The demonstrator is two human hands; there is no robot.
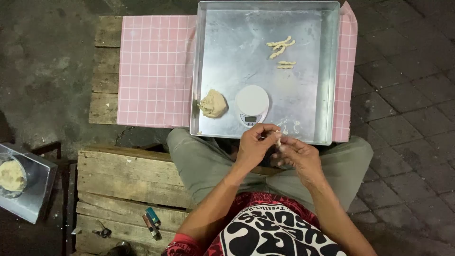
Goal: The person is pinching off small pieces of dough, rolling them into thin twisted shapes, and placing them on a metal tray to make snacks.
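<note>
Two hands pinch one small pale strip of dough (278,140) between their fingertips, just past the knees.
The left hand (253,144) and right hand (297,154) meet thumb to finger around it. Just beyond them sits a large square metal tray (308,104); ahead of the left hand stand a round white kitchen scale (251,102) and a beige dough lump (213,104), with twisted dough pieces (281,51) farther off.

Dark paved floor (407,85), wood pallets (123,180)
</note>
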